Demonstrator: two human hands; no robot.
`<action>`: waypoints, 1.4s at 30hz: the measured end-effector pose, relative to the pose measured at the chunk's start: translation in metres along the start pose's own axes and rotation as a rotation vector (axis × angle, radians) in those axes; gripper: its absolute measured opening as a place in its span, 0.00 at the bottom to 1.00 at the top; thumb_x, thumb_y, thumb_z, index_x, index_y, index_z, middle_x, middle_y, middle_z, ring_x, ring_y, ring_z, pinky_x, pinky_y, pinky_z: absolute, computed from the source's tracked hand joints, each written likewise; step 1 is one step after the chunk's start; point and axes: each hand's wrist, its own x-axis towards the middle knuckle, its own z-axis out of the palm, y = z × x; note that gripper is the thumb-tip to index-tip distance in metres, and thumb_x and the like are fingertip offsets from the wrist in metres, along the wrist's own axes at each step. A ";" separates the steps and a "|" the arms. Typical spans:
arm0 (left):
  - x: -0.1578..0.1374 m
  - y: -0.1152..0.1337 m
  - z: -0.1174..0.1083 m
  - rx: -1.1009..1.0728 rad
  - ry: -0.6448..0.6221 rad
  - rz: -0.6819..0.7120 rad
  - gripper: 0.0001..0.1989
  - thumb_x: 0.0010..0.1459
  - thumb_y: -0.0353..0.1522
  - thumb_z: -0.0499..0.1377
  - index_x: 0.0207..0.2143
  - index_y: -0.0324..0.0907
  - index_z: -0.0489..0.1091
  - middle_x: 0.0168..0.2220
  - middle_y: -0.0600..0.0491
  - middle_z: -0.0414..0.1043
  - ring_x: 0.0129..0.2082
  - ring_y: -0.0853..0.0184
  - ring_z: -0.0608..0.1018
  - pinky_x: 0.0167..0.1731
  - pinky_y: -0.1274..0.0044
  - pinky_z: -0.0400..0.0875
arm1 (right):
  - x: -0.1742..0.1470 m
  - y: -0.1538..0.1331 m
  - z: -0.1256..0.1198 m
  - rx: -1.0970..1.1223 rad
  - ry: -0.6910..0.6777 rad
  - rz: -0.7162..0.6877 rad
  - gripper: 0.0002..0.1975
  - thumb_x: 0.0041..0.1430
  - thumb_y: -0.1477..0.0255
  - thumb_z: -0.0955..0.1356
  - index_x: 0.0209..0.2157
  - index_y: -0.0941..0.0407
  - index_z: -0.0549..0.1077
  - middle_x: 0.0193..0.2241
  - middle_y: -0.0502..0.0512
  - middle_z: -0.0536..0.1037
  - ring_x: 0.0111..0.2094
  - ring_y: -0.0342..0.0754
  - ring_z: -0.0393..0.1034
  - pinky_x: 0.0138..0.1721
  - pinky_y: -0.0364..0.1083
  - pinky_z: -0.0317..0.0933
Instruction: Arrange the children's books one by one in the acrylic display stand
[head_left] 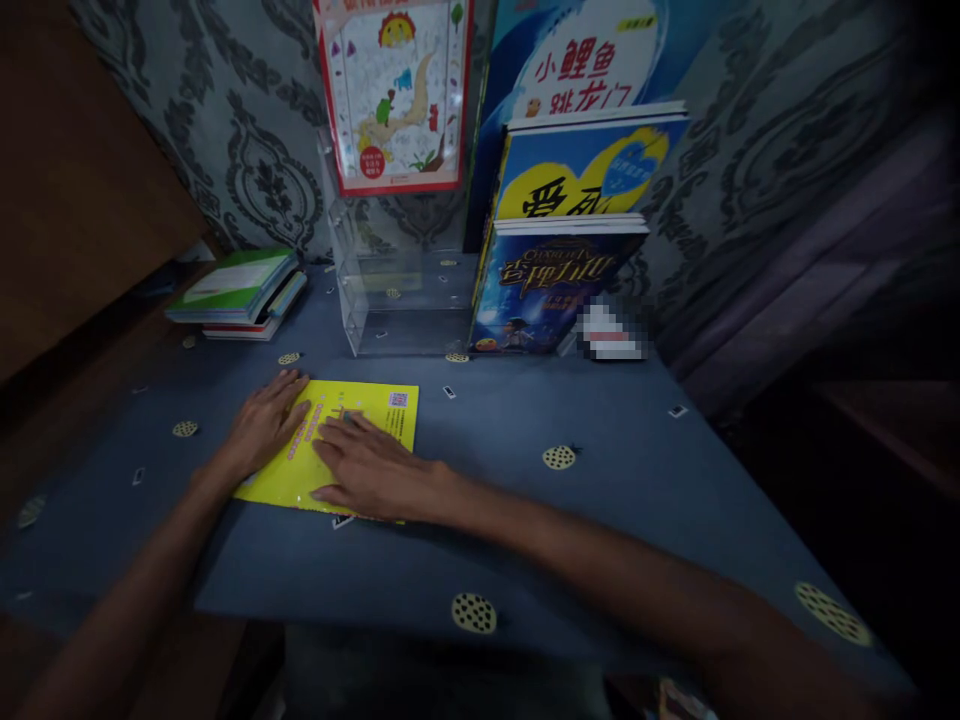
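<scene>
From the head camera, both hands lie flat with fingers spread on a yellow booklet (337, 440) resting on the blue worktop (600, 480). The left hand (262, 425) presses its left edge, grip released; the right hand (371, 470) covers its lower middle, grip likewise released, palm down. Beyond the fingertips stands a clear plastic rack (397, 290), with upright picture books (559, 270) to its right. Further left of the left hand lies a stack of books (240, 290).
</scene>
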 end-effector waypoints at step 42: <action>0.018 0.121 -0.010 0.064 -0.092 0.543 0.16 0.67 0.26 0.52 0.56 0.43 0.68 0.52 0.46 0.74 0.51 0.61 0.75 0.45 0.72 0.71 | -0.126 -0.055 -0.034 0.288 0.164 0.381 0.10 0.69 0.72 0.64 0.47 0.54 0.76 0.40 0.58 0.81 0.41 0.52 0.76 0.41 0.51 0.73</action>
